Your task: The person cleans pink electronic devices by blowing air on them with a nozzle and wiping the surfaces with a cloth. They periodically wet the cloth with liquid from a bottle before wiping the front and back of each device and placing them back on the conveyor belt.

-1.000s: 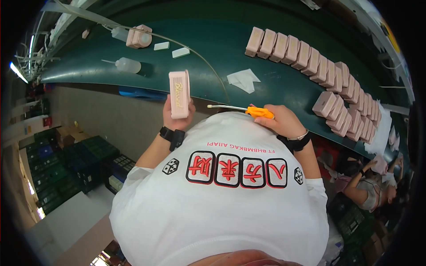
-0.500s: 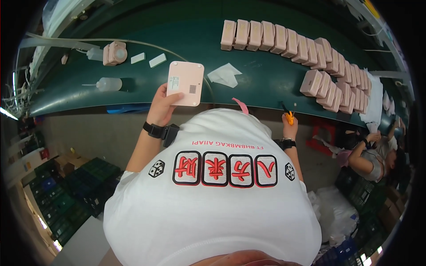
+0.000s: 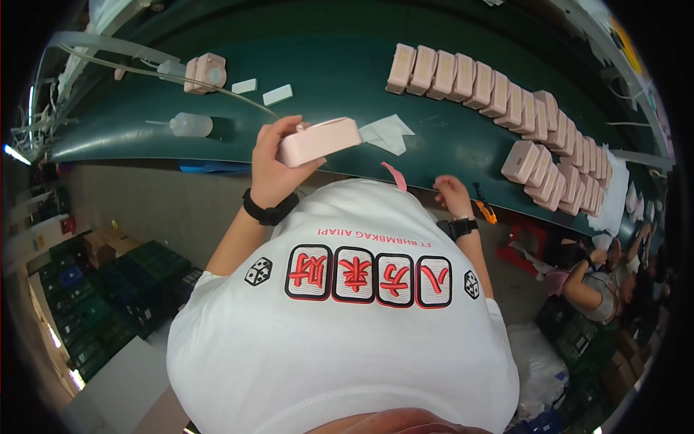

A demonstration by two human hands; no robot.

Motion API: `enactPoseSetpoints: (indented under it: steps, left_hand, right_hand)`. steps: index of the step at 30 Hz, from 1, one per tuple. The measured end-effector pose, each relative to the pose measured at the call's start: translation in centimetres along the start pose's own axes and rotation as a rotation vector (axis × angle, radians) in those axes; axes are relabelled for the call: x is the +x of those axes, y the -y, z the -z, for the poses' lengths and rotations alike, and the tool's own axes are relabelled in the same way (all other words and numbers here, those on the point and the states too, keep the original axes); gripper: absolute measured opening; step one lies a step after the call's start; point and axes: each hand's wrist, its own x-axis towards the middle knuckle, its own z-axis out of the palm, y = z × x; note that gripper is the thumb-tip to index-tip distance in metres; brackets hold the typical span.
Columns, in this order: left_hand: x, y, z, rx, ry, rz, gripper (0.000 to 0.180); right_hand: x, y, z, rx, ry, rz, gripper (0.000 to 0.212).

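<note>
1. Two changes show since half a second ago: the pink case (image 3: 319, 141), then held with its broad face up toward the camera, now lies tilted nearly edge-on in the left hand (image 3: 278, 163), and the orange tool that sat by the right hand (image 3: 454, 195) now lies apart from it.
2. My reading is that the case is being turned over for a look at another side, and the tool has been put down for the moment.
3. Left of the left hand, on the green belt (image 3: 325, 65), lies a clear squeeze bottle (image 3: 189, 124); beyond it sits another pink case (image 3: 206, 72) with a thin tube running past, and two small white blocks (image 3: 262, 90).
4. The left hand is closed round the case, thumb on the near side and fingers wrapped over the far side, holding it in the air just above the belt's near edge. A black band sits on the wrist.
5. Just right of the held case, a crumpled white cloth (image 3: 389, 134) lies on the belt.
6. The right hand rests at the belt's near edge with fingers loosely curled and nothing in it; whether the fingertips touch the belt I cannot tell.
7. Just right of that hand lies the orange tool (image 3: 486, 210); beyond it, a long row of pink cases (image 3: 499, 94) curves away.
</note>
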Motion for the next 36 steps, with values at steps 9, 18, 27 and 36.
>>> enactPoseSetpoints:
  steps: [9, 18, 27, 36]
  left_hand:
    - [0.6, -1.1, 0.8, -0.1, 0.114, -0.317, 0.068]
    - [1.3, -2.8, 0.4, 0.066, -0.028, -0.544, 0.067]
    - [3.2, -5.2, -3.5, 0.004, -0.18, -0.648, 0.065]
    - [3.4, -6.2, -6.1, -0.095, -0.161, -0.6, 0.065]
  right_hand:
    - [12.4, 7.0, -10.3, -0.779, -0.31, 0.614, 0.033]
    - [4.1, 13.7, -9.3, 0.131, -0.153, 0.754, 0.014]
    - [-12.6, 25.5, -8.6, -0.304, -0.21, 1.569, 0.033]
    - [-12.3, 24.3, -7.9, -0.504, -0.244, 1.591, 0.042]
